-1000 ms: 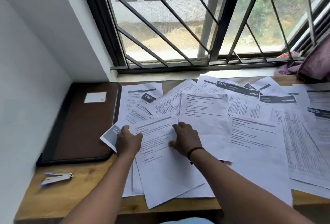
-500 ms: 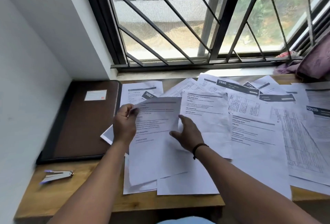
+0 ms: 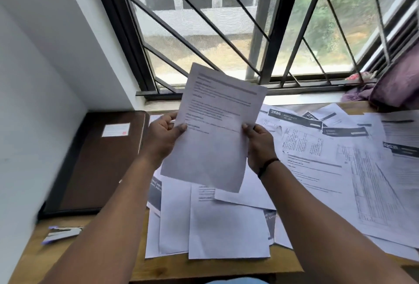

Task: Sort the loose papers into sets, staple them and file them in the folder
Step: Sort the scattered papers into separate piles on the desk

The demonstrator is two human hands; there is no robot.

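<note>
From the head camera, both hands hold one printed sheet (image 3: 215,129) up in the air above the wooden desk (image 3: 204,269), its top tilted toward the window grille (image 3: 204,23). The left hand (image 3: 162,138) pinches the sheet's left edge, thumb on the printed face and fingers curled behind. The right hand (image 3: 258,145) grips the right edge the same way; a dark band (image 3: 267,166) circles its wrist.

Under the raised sheet, the loose papers (image 3: 317,159) lie spread and overlapping across the middle and right of the desk, some hanging past the near edge. The brown folder (image 3: 97,161) lies closed and flat at the far left, against the white wall (image 3: 34,102), with a small white label (image 3: 115,129) on its cover. The stapler (image 3: 62,234) rests near the folder's near edge, at the left of the desk. A purple cloth (image 3: 394,84) sits on the sill at far right.
</note>
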